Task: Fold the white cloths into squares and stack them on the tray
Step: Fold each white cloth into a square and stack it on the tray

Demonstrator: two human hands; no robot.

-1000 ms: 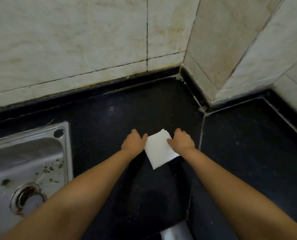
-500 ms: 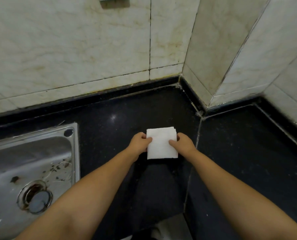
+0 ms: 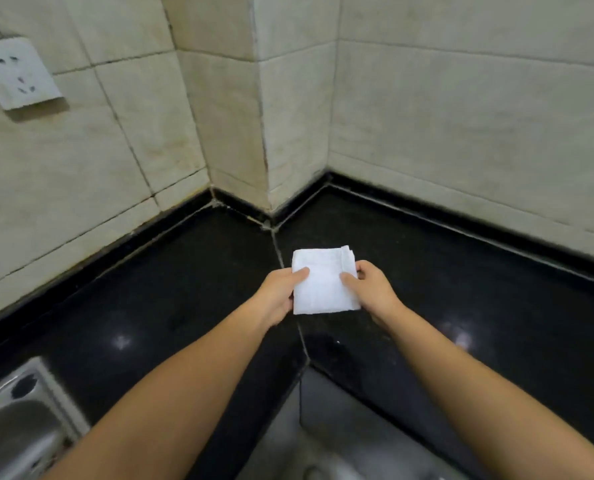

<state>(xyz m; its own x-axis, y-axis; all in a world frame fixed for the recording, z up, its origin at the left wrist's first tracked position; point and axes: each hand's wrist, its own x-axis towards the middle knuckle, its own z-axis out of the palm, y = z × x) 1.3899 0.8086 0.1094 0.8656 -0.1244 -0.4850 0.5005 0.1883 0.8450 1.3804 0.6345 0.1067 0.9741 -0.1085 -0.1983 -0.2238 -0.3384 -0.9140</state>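
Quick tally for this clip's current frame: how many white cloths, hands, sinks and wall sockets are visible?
White cloth: 1
Hands: 2, left hand and right hand, both holding the cloth
Sink: 1
Wall socket: 1
Total: 5

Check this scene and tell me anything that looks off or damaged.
The wall socket at upper left hangs tilted, its plate askew to the tile lines. The cloth, held by the left hand and right hand, looks neatly folded.
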